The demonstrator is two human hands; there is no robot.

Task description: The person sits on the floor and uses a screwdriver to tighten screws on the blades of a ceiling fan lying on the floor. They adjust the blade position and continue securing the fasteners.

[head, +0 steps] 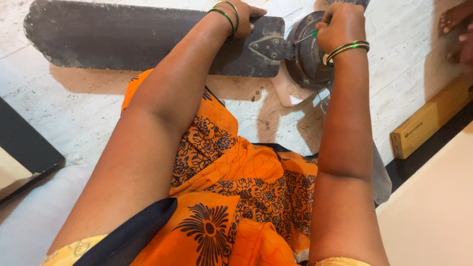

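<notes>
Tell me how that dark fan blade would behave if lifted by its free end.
The blade looks flat and rigid, so probably stiff. Bolted to the motor hub, it would likely drag that weight along. Its dusty surface may feel slippery under the left hand.

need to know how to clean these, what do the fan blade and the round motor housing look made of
Fan blade: probably painted sheet metal, dark matte grey; its edges look worn and dusty. Motor housing: likely metal, grey with a dull sheen on its curved rim.
</notes>
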